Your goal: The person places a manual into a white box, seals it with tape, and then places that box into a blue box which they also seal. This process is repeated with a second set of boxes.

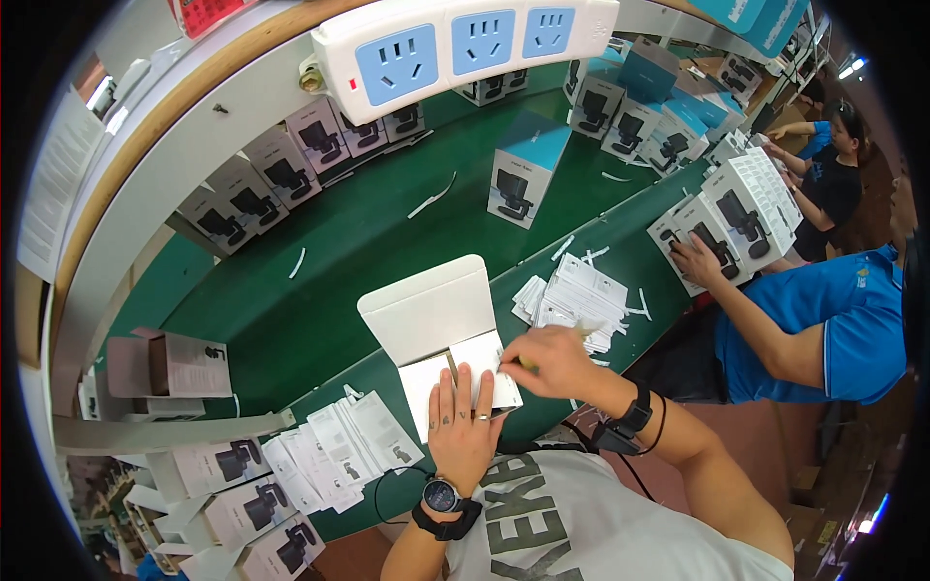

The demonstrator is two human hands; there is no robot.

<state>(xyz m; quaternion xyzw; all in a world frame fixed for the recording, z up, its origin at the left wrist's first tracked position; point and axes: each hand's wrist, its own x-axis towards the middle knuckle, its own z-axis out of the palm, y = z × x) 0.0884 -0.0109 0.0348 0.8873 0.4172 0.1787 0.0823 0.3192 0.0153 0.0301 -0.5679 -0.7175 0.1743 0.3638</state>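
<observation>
A white box [426,315] stands in front of me with its lid flap raised toward the far side and its inner flaps folded over the top. My left hand [459,426] lies on those flaps, fingers stretched out and pressing flat. Beside it, at the box's right edge, my right hand [554,362] is closed, its fingertips touching the flap. Something small and yellowish shows between its fingers; most of it is hidden, so its kind cannot be told.
Printed leaflets [581,295] are piled right of the box, others [339,445] at left. A blue-topped carton [525,169] stands on the green conveyor. Cartons line the shelf behind. A white power strip [475,48] hangs overhead. At right, a co-worker's hand [702,263] touches cartons.
</observation>
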